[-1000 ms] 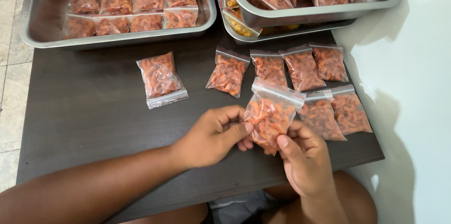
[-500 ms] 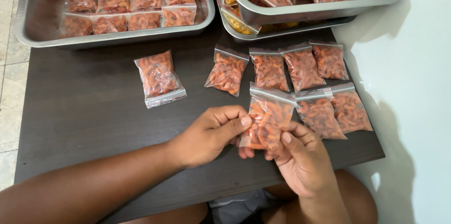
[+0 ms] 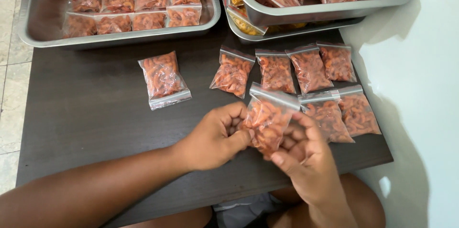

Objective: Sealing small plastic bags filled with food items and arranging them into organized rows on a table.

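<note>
Seven snack bags lie on the desk (image 3: 95, 113), and at lower centre the left hand (image 3: 215, 137) and right hand (image 3: 306, 156) pinch an eighth bag (image 3: 267, 120), fingers curled closed on it.

The left forearm reaches in from seven o'clock, its wrist straight, and the left hand (image 3: 217, 137) curls with fingers and thumb pinched toward three o'clock. The right hand (image 3: 306, 158) rises from five o'clock, fingers bent toward eleven o'clock. Both hands meet fingertip to fingertip, closed in a shared grip.
</note>
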